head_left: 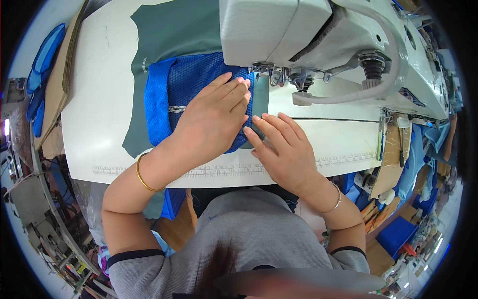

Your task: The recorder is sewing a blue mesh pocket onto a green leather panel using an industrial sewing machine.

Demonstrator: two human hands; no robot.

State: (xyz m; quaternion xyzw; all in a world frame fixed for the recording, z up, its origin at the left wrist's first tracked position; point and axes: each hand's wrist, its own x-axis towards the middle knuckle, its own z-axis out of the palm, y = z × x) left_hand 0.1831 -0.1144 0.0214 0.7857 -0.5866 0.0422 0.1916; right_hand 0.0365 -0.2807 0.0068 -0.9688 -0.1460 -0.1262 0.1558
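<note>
Left grip (215, 113) lies on textured blue mesh (191, 74), atop smooth green sheet (177, 27).

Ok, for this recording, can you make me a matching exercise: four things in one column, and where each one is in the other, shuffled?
Things
1. Left hand
2. Right hand
3. Green sheet
4. Ruler scale

Places
A. Marked along the near edge of the tabletop
B. Under the blue mesh
C. To the right of the blue mesh, fingertips close to its edge
D. On top of the blue mesh

Pairs: 1-D, 2-C, 3-B, 4-A
</note>
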